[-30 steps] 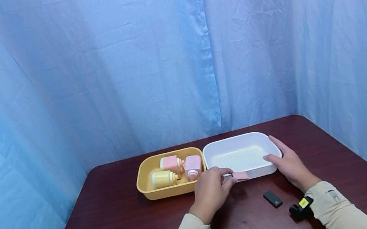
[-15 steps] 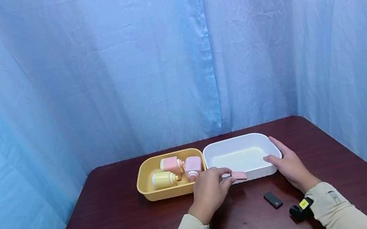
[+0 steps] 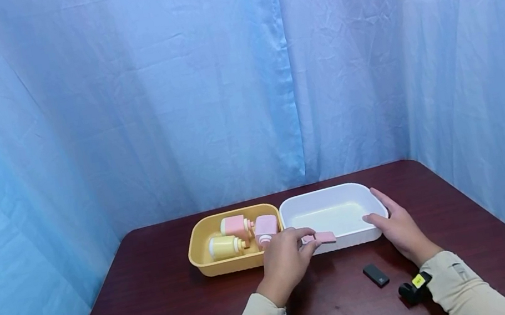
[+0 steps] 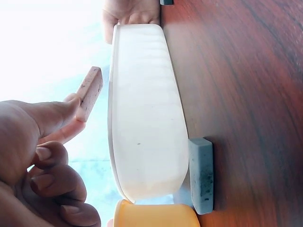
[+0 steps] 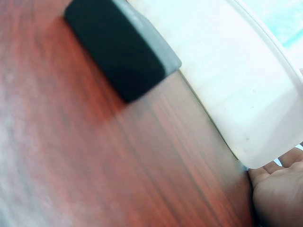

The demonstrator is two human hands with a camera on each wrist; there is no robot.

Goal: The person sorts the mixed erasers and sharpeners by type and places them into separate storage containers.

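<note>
In the head view my left hand (image 3: 287,261) pinches a small pink eraser (image 3: 325,237) between thumb and fingers, above the near rim of the white plastic basket (image 3: 348,240). The left wrist view shows dark smudges on the pink eraser (image 4: 89,94); the other fingers are curled beneath. My right hand (image 3: 400,227) grips the basket's right end, thumb over the rim and fingers along the outside. A grey-blue block (image 4: 202,175) lies on the table against the basket's near side; in the head view the left hand hides it. A black block (image 3: 376,275) lies nearer the right wrist.
A yellow basket (image 3: 231,266) adjoins the white one on the left. It holds a pink bottle (image 3: 233,224), a yellow bottle (image 3: 224,246) and a lilac-pink bottle (image 3: 266,227), each with a nozzle. All stand on a dark red-brown table (image 3: 167,307), with blue curtains (image 3: 219,84) around it.
My left hand has shifted slightly left and up with the pink eraser. The right hand, both baskets and the black block stay in place.
</note>
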